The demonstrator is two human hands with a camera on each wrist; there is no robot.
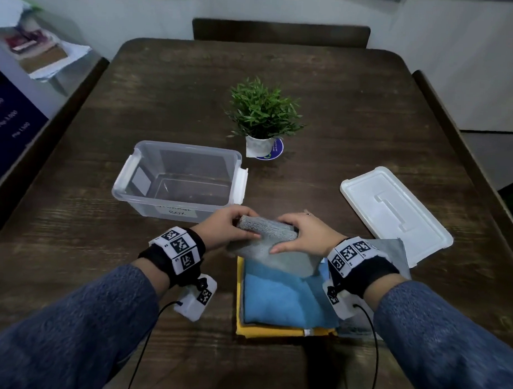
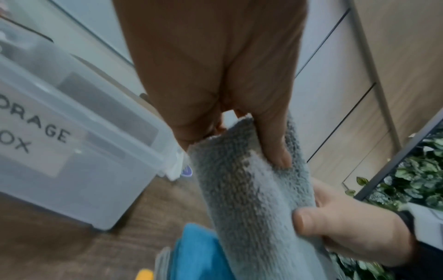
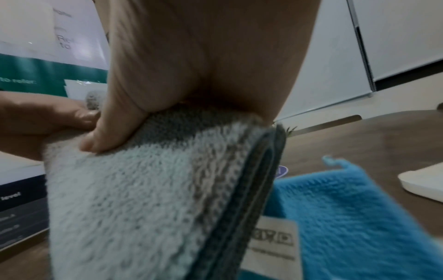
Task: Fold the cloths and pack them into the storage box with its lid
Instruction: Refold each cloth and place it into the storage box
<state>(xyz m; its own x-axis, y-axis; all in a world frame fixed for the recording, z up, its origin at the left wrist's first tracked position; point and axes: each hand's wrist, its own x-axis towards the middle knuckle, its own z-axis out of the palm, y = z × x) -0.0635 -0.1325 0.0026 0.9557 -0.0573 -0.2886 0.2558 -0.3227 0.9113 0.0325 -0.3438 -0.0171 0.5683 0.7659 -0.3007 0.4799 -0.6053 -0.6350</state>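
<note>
Both hands hold a grey cloth (image 1: 265,232) rolled over itself, just above a pile of cloths. My left hand (image 1: 231,227) grips its left end, thumb on top (image 2: 273,145). My right hand (image 1: 299,232) pinches the right end, thumb pressed into the pile (image 3: 107,132). The grey cloth (image 2: 251,199) hangs down over a blue cloth (image 1: 283,297), which lies on a yellow cloth (image 1: 273,331). The clear storage box (image 1: 180,180) stands open behind my left hand. Its white lid (image 1: 394,213) lies flat at the right.
A small potted plant (image 1: 264,116) stands at mid-table behind the box. Another grey cloth (image 1: 393,251) pokes out under my right wrist, near the lid. Chair backs line the far and side edges of the dark wooden table (image 1: 339,110).
</note>
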